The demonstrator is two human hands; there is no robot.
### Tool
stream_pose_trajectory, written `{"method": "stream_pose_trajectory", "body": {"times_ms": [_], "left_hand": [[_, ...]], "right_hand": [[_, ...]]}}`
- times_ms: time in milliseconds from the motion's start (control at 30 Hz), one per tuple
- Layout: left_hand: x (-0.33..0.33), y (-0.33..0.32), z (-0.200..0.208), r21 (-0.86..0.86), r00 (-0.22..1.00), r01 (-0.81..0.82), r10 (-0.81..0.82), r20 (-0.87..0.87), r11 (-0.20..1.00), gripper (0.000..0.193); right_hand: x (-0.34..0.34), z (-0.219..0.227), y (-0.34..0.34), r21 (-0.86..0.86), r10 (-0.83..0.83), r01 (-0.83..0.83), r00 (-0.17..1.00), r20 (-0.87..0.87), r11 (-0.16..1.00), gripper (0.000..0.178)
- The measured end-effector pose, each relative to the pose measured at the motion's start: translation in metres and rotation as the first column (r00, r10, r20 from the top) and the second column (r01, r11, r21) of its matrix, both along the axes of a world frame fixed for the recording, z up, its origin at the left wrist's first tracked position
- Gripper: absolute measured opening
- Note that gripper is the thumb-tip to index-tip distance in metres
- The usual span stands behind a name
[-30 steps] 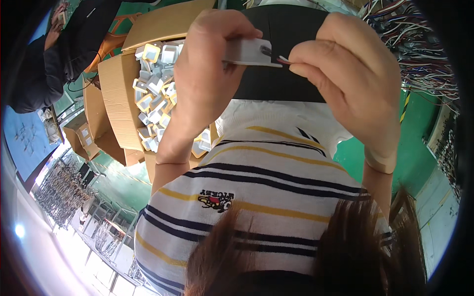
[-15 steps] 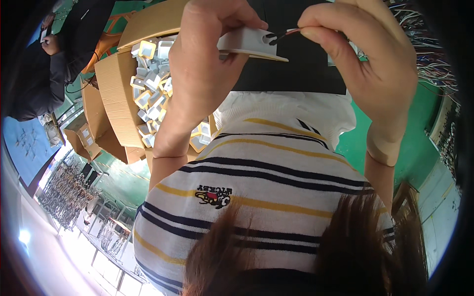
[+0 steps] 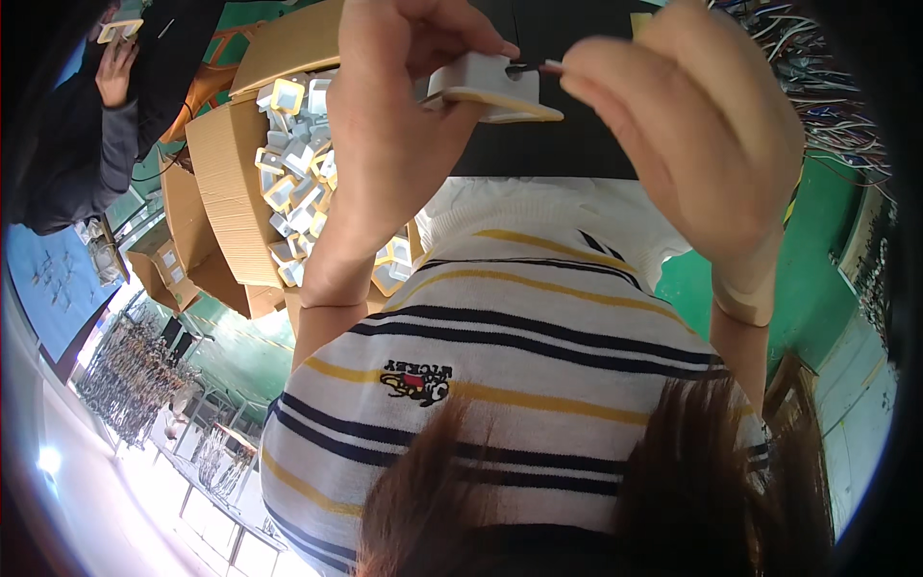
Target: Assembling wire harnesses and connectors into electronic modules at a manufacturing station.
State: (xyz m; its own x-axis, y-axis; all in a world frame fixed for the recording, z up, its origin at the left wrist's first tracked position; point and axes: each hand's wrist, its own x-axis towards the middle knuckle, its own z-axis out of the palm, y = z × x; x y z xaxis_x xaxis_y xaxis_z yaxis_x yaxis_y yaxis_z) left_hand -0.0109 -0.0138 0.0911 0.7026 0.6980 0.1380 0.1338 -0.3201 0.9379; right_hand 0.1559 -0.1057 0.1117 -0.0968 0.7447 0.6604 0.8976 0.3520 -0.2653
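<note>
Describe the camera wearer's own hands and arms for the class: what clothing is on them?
The left hand and right hand are ungloved, and the visible forearms are bare. The shirt is white with navy and yellow stripes; its sleeve ends are unclear.

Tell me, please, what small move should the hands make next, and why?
Probably the right hand should guide the thin wiring gently in line with the hole, while the left hand holds the white housing steady. The wiring's dark part reaches the hole in the housing's end, and the right hand pinches it just outside.
</note>
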Motion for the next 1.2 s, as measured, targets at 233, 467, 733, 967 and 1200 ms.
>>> {"method": "stream_pose_trajectory", "body": {"times_ms": [233,467,733,967,1200], "left_hand": [[0.03,0.031,-0.073,0.227,0.44,0.218,-0.303,0.845,0.949,0.05],[0.0,0.007,0.005,0.5,0.988,0.144,-0.098,-0.118,0.854,0.047],[-0.004,0.005,-0.029,0.125,0.988,0.075,-0.091,0.123,0.989,0.048],[-0.003,-0.003,-0.039,-0.426,0.976,0.218,-0.192,0.104,0.878,0.04],[-0.018,-0.036,-0.053,-0.668,0.963,0.238,-0.263,0.066,0.705,0.037]], "right_hand": [[-0.002,0.0,-0.005,-0.101,0.116,-0.121,0.992,-0.058,0.987,0.028],[0.008,0.011,0.003,-0.246,0.135,-0.191,0.965,-0.224,0.95,0.018],[0.005,0.011,-0.001,-0.296,0.043,-0.191,0.895,-0.444,0.936,0.016],[0.015,-0.01,0.002,-0.182,0.154,-0.257,0.884,-0.442,0.949,0.012],[0.018,-0.083,0.014,0.332,0.638,-0.546,0.681,-0.358,0.769,0.007]]}}
